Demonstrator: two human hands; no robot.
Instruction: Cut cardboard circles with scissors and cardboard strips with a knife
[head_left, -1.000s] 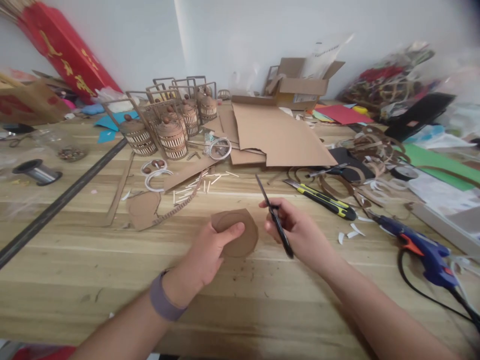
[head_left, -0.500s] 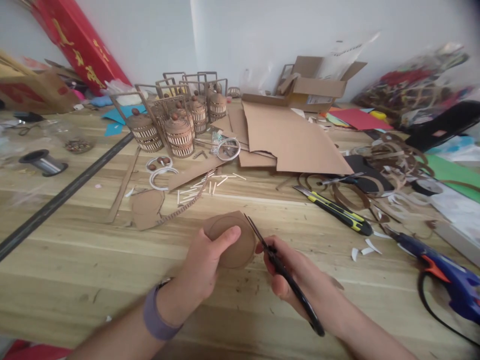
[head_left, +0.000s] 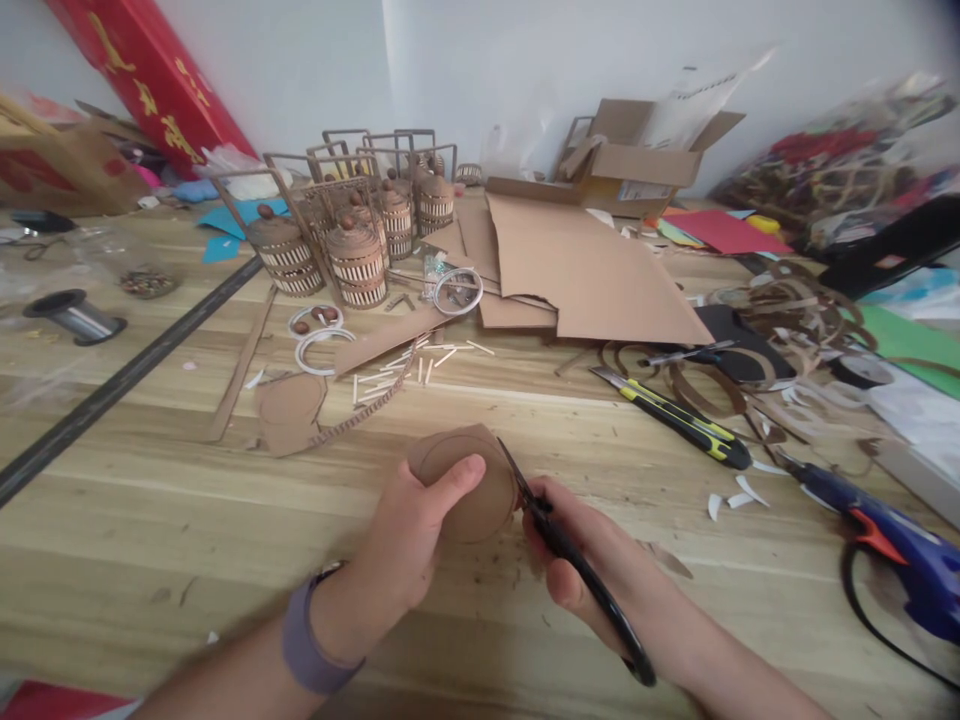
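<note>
My left hand (head_left: 420, 515) grips a brown cardboard piece (head_left: 480, 500), thumb on top and the other fingers hidden beneath. A round outline is drawn on the cardboard, and its right side is cut to a curve. In my right hand (head_left: 577, 545) are black-handled scissors (head_left: 574, 560), their blades pointing up and left along the cardboard's right edge. The blades look nearly closed around that edge. Farther left on the table lies another cardboard scrap (head_left: 291, 408) with a curved outline on it.
Lidded bamboo-like baskets (head_left: 358, 265) with tall handles stand behind. Large cardboard sheets (head_left: 592, 270) lie at centre back. To the right are a yellow-black utility knife (head_left: 682, 420), a blue glue gun (head_left: 885, 540) and coiled brown strips (head_left: 787, 310). Small pale sticks (head_left: 382, 380) are scattered ahead.
The scissor blades have come closer together at the cardboard's right edge. Both hands keep their holds. The whole view has shifted slightly.
</note>
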